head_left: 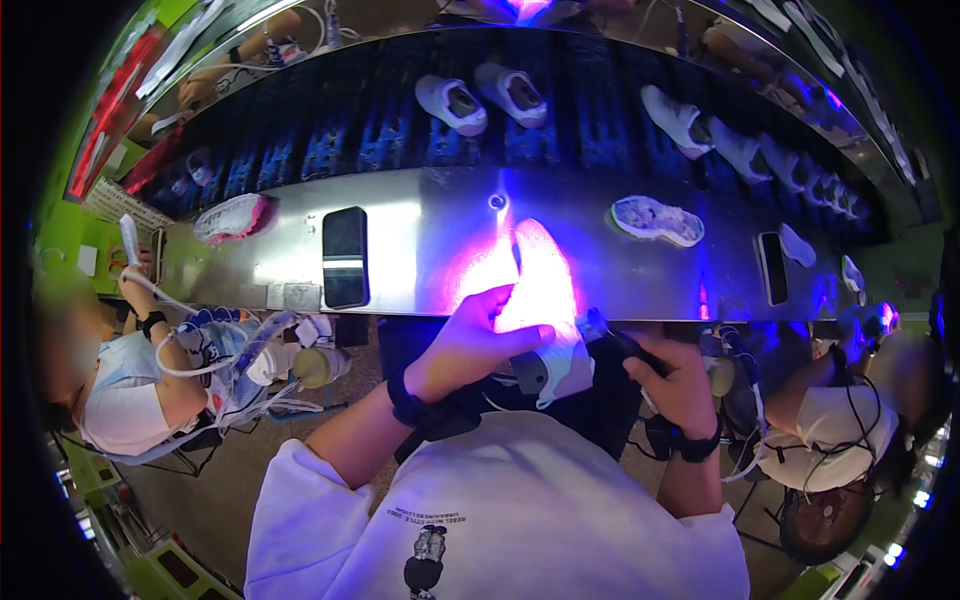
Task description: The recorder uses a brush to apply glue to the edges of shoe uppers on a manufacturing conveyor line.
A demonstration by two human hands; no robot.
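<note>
A pale shoe (548, 275), lit bright pink and violet, is held over the metal bench's near edge, toe pointing away from me. My left hand (478, 338) is closed around its left side, thumb across the upper near the opening. In my right hand (682, 385) is a dark-handled brush (628, 346), its bluish head close to the shoe's right side near the heel. I cannot tell whether the bristles touch the shoe. The strong glow washes out detail on the front of the upper.
On the metal bench (430, 215) lie a dark phone (346, 258), a pink-edged white shoe piece (232, 218), a pale sole (657, 220) and another phone (772, 268). Behind runs a dark slatted conveyor (345, 120) carrying several white shoes (678, 120). Co-workers sit on both sides.
</note>
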